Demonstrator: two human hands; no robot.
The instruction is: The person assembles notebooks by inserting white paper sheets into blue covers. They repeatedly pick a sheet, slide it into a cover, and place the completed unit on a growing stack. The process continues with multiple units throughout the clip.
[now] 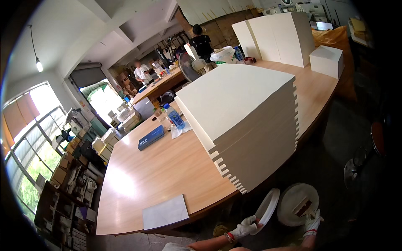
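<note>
Below the table's front edge, my left hand (245, 227), in a white glove, grips a round white lid (268, 208) tilted up on its edge. To the right of it stands a round white bucket (285, 215) holding whitish contents. My right hand (313, 223), also gloved in white, is closed on a wide flat brush (303, 207) at the bucket's near right side. The brush head lies over the bucket's opening; whether it touches the contents I cannot tell. The fingers of my right hand partly hide the handle.
A tall stack of white boards (251, 100) fills the wooden table's (167, 175) middle. A white sheet (166, 212), a blue box (151, 138) and a water bottle (174, 116) lie or stand left of it. More white stacks (274, 39) stand behind. Two people (202, 46) are farther back.
</note>
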